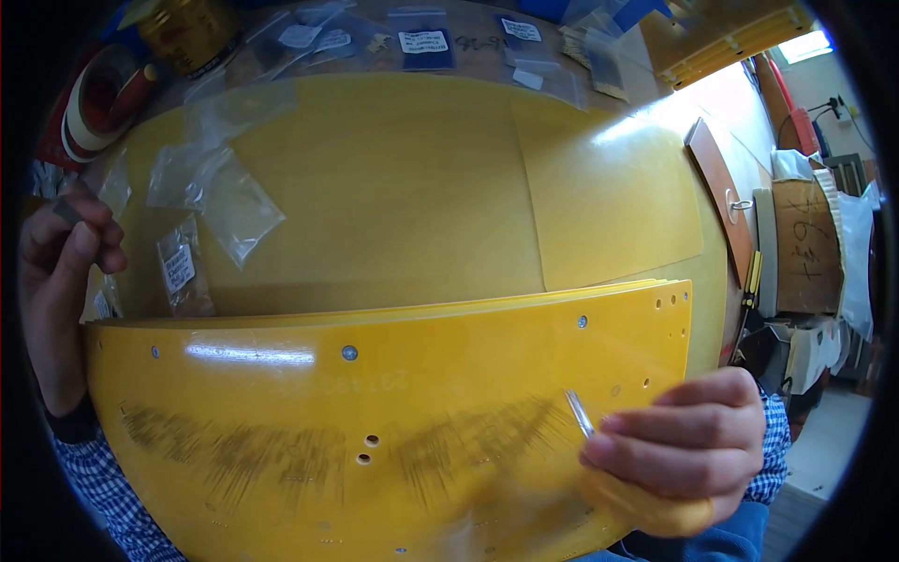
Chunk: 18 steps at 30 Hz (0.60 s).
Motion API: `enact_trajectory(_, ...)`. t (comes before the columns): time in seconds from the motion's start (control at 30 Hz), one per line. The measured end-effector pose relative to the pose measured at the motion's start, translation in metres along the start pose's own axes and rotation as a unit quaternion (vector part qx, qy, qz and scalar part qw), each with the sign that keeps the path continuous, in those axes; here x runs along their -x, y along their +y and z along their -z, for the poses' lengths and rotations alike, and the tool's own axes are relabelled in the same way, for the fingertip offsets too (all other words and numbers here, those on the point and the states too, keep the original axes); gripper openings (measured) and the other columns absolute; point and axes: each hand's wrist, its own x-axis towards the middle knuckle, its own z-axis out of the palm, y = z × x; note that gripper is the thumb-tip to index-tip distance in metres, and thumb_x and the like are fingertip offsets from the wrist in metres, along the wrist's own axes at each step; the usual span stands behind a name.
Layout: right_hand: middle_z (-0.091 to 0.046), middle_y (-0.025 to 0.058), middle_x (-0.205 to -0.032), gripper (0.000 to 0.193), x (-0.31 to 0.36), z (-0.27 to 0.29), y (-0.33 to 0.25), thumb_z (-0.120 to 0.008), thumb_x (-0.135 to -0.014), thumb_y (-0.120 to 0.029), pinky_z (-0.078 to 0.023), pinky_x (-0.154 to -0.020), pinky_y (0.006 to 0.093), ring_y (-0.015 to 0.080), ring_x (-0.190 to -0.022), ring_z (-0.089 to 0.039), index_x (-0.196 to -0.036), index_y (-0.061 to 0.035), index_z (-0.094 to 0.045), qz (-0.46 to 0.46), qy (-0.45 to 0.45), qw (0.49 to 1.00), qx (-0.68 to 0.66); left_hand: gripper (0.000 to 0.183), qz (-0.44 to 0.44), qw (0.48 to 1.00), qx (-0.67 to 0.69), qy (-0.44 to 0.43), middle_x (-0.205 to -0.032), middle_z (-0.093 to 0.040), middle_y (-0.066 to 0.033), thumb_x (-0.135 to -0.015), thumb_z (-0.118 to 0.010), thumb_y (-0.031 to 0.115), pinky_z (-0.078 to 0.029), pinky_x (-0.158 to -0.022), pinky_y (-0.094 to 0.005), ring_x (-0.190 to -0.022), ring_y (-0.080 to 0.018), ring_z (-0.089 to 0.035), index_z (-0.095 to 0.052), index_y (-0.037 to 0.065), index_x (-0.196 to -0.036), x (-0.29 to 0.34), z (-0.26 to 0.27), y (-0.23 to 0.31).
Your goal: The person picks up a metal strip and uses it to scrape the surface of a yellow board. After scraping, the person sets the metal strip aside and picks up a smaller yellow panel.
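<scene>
Across the lower middle lies a stack of yellow boards, its top one set with screws and holes and streaked with dark marks. My right hand is closed over its right part, pinching a slim shiny silvery piece that points up and left; its kind does not show. Something yellow sits under that hand's lower fingers, blurred. At the far left, raised beside the board's end, my left hand pinches a small flat grey piece between thumb and fingers.
Clear plastic bags and a labelled small bag lie behind the boards. Further back are more small bags, a yellow can and tape rolls. To the right are a brown panel and a cardboard box.
</scene>
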Motion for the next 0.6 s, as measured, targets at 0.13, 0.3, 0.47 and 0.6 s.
enact_trajectory(0.13,-0.065,-0.0063,-0.083,0.010,0.001,0.003,0.004,-0.062,-0.075,-0.009,-0.038,-0.061,0.0181,0.0045,-0.071,-0.060,-0.078,-0.0180,-0.063,0.100,-0.014,0.994,0.028,0.016,-0.012,1.000,-0.002,-0.001,-0.080,-0.054,-0.0024,-0.091,-0.050,0.020,-0.045,-0.070,-0.0217,-0.069,-0.0078,-0.054,-0.057,0.006,-0.096,0.001,0.005,0.007)
enact_trajectory(0.3,-0.065,-0.0046,-0.086,0.009,-0.003,0.004,0.005,-0.063,-0.075,-0.010,-0.039,-0.061,0.0180,0.0057,-0.072,-0.060,-0.080,-0.0179,-0.063,0.075,-0.028,0.993,0.083,0.016,-0.023,1.000,0.010,-0.008,-0.080,-0.055,-0.0025,-0.091,-0.050,0.019,-0.045,-0.069,-0.0219,-0.069,-0.0079,-0.054,-0.058,0.006,-0.096,-0.003,0.002,0.002)
enact_trajectory(0.47,-0.066,-0.0050,-0.085,0.010,0.001,-0.001,-0.001,-0.063,-0.072,-0.008,-0.038,-0.061,0.0178,0.0049,-0.071,-0.060,-0.077,-0.0161,-0.064,0.064,0.026,0.997,0.023,0.015,-0.022,1.000,0.013,-0.001,-0.080,-0.055,-0.0026,-0.090,-0.051,0.018,-0.045,-0.069,-0.0219,-0.069,-0.0080,-0.054,-0.058,0.006,-0.096,-0.001,0.000,0.004)
enact_trajectory(0.6,-0.065,-0.0052,-0.085,0.011,0.000,-0.001,0.005,-0.061,-0.073,-0.006,-0.038,-0.062,0.0175,0.0057,-0.072,-0.060,-0.077,-0.0163,-0.063,0.106,0.010,0.993,0.051,0.014,-0.015,1.000,0.020,0.004,-0.080,-0.055,-0.0027,-0.090,-0.052,0.016,-0.045,-0.068,-0.0216,-0.069,-0.0081,-0.054,-0.058,0.005,-0.095,-0.002,0.004,0.011)
